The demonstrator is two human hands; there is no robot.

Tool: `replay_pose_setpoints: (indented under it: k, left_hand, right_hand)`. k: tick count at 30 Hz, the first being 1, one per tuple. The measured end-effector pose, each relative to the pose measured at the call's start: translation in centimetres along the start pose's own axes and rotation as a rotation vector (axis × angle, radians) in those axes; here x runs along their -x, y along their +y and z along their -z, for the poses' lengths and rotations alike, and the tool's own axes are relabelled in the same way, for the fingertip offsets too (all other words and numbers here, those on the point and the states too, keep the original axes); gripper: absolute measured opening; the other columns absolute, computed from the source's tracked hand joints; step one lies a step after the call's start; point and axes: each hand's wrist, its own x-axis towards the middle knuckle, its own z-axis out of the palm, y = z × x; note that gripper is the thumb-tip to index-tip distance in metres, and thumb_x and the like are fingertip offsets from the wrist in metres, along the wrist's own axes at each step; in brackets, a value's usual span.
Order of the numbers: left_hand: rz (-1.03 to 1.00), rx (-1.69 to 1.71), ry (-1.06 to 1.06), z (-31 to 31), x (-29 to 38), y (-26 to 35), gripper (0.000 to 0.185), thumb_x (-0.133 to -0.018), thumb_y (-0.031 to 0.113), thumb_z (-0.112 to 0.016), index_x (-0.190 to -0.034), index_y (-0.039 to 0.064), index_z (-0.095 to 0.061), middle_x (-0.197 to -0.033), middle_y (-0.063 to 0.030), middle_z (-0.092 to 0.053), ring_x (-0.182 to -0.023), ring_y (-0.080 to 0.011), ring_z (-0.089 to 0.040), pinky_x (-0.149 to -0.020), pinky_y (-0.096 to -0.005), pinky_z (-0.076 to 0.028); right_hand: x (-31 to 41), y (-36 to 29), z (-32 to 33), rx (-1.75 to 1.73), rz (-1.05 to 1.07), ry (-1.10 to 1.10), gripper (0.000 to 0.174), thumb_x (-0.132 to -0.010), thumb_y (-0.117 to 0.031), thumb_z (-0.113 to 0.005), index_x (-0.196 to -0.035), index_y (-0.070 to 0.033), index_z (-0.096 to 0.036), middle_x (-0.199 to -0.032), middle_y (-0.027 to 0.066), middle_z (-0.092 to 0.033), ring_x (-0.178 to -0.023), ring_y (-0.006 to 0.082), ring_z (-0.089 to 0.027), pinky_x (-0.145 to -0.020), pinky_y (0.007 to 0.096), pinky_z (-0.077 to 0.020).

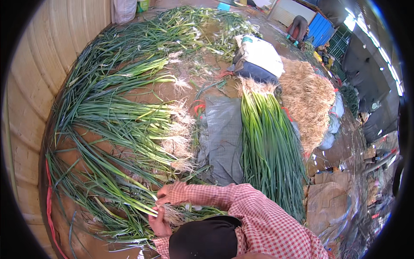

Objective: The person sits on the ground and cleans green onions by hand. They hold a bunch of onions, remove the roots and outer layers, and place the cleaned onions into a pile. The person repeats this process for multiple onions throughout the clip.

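Observation:
Several green onions [129, 200] with pale stems lie across my two hands, their leaves reaching to the upper left. My left hand [159, 223] grips the stems just above the roots [173, 214]. Against it, my right hand [165, 195] has its fingers closed around the lower end of a stem. My fingers hide part of the stems. Loose green onions [129, 226] lie below and beside my hands. Farther up is a row of green onions [139, 113] with roots facing right.
A grey plastic sheet [224, 139] lies beside a large bundle of green onions [271, 145], near a white-covered bundle [260, 56]. Right of these is a stack with roots outward [307, 97]. A corrugated wall [29, 106] stands left. Another person [297, 29] bends over far back.

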Motion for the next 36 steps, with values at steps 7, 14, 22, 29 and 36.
replay_pose_setpoints:
  k: [7, 14, 22, 29, 36]
  left_hand:
    - [0.035, 0.033, 0.057, 2.4, -1.6, 1.6, 0.022, -0.091, 0.019, -0.064, -0.107, 0.004, -0.061, -0.091, -0.0043, -0.064, -0.060, -0.0043, -0.051, -0.051, -0.0169, -0.040]
    - [0.176, 0.112, 0.036, 1.8, -2.2, 1.1, 0.033, -0.095, 0.019, -0.056, -0.124, 0.003, -0.052, -0.082, 0.0016, -0.055, -0.058, -0.0023, -0.042, -0.047, -0.0166, -0.034]
    - [-0.175, -0.116, 0.250, 0.7, 0.1, 4.3, 0.032, -0.095, 0.019, -0.057, -0.124, 0.005, -0.056, -0.072, 0.0034, -0.051, -0.044, -0.0030, -0.033, -0.038, -0.0204, -0.023]
    - [0.162, -0.066, 0.214, 0.1, 0.4, 4.6, 0.021, -0.083, 0.019, -0.074, -0.098, 0.004, -0.068, -0.071, -0.0005, -0.061, -0.052, -0.0052, -0.045, -0.047, -0.0196, -0.037]
    - [-0.369, 0.031, 0.167, 0.2, 1.1, 7.0, 0.011, -0.092, 0.012, -0.060, -0.101, 0.005, -0.064, -0.111, -0.0092, -0.064, -0.096, -0.0152, -0.062, -0.080, -0.0266, -0.051]
  right_hand:
    - [-2.2, 1.7, -2.5, -0.137, 0.132, -0.129, 0.021, -0.085, -0.024, -0.063, -0.089, -0.003, -0.064, -0.076, 0.0068, -0.067, -0.070, 0.0172, -0.066, -0.065, 0.0335, -0.0531]
    - [0.2, -3.4, -1.0, 0.196, -0.275, 0.308, 0.048, -0.089, -0.023, -0.054, -0.132, -0.003, -0.045, -0.129, 0.0228, -0.049, -0.099, 0.0382, -0.062, -0.078, 0.0446, -0.0533]
    - [-4.7, 0.7, -3.2, 0.157, -0.339, 0.185, 0.033, -0.088, -0.031, -0.055, -0.104, -0.004, -0.065, -0.093, 0.0158, -0.066, -0.079, 0.0286, -0.065, -0.072, 0.0436, -0.0528]
    - [-1.6, -2.5, -6.6, 0.181, 0.265, 0.161, 0.022, -0.092, -0.023, -0.055, -0.098, -0.003, -0.058, -0.082, 0.0138, -0.063, -0.069, 0.0281, -0.062, -0.066, 0.0399, -0.0529]
    - [-2.0, 2.9, 3.9, 0.667, -0.430, 0.677, 0.028, -0.087, -0.026, -0.065, -0.108, -0.008, -0.066, -0.107, 0.0171, -0.064, -0.097, 0.0258, -0.061, -0.087, 0.0388, -0.0512]
